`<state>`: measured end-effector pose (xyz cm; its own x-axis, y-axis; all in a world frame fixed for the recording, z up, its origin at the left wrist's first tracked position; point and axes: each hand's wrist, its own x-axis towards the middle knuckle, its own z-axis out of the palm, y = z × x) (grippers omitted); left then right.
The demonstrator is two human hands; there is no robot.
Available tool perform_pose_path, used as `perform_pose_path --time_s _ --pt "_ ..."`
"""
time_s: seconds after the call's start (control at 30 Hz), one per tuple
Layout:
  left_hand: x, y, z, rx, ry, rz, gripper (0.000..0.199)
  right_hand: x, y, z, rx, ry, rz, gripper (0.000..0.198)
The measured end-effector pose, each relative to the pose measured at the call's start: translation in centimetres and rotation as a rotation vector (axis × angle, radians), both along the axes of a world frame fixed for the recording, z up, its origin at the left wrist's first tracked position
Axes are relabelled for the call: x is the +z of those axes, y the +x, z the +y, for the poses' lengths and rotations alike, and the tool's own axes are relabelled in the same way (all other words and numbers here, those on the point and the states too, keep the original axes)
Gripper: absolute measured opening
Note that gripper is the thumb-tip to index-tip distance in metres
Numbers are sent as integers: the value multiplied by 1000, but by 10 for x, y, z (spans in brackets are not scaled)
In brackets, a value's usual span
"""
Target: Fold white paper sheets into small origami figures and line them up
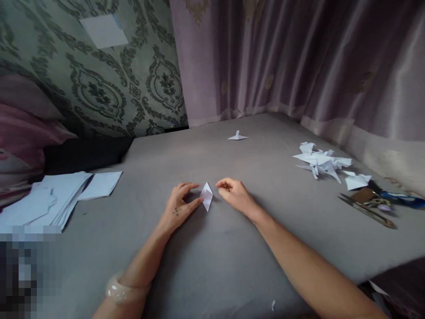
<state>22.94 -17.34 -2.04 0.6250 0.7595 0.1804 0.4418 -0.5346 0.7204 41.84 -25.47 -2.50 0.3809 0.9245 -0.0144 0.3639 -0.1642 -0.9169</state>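
A small diamond-shaped piece of folded white paper (207, 197) lies on the grey cloth between my hands. My left hand (179, 204) has its thumb tip on the paper's left corner and holds it there, while its other fingers stretch out above, apart from the thumb. Just right of the paper, with a small gap, is my right hand (235, 193); its fingers are curled in towards the thumb and nothing shows between them. Farther back stands a folded paper bird (237, 136) with spread wings.
On the right lies a heap of white folded paper figures (320, 160), with a pair of scissors (368, 212) and a blue object (403, 199) nearby. Stacked white paper sheets (63, 195) sit at left. A purple curtain (265, 57) hangs behind the grey surface (212, 266).
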Motion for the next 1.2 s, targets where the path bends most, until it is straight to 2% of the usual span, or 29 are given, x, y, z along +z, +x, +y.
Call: perform_pose_path --time_s 0.27,0.5,0.97,1.2 --pt "-5 12 -1 -48 55 -62 17 4 -13 -1 33 120 -79 16" --pt "-7 18 -2 -15 42 -78 10 3 -20 -1 64 176 -201 18" --pt "-12 21 -2 49 23 -86 9 -3 -21 -1 56 147 -212 19" --pt "-11 21 -2 51 11 -97 8 -3 -21 1 65 177 -255 18"
